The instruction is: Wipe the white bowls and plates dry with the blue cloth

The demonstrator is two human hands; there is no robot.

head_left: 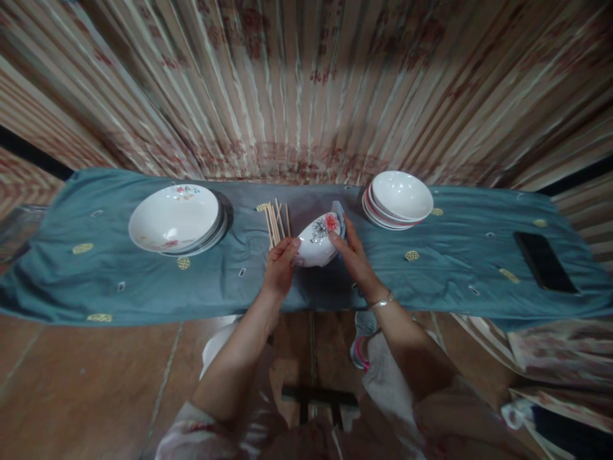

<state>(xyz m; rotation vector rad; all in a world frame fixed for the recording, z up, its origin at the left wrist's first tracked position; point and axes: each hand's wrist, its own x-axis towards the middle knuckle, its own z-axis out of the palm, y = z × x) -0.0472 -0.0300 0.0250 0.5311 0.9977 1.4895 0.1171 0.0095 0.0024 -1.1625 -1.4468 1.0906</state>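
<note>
Over the middle of the table I hold a white bowl (313, 246), tilted on its side so that a red flower and dark leaves show on its outer wall. My left hand (281, 262) grips its left end, thumb on top. At the other end my right hand (355, 252) is closed on the bowl, with a blue-grey cloth (339, 209) showing between the fingers and the rim. Several wooden chopsticks (274, 223) lie just behind my left hand, their near ends partly hidden by it.
A stack of white plates (175, 220) with floral rims stands at left. Stacked white bowls (402, 195) are at the back right. A black phone (544, 262) lies near the right end of the blue-green tablecloth (143, 287). Behind the table hangs a pleated curtain (287, 96).
</note>
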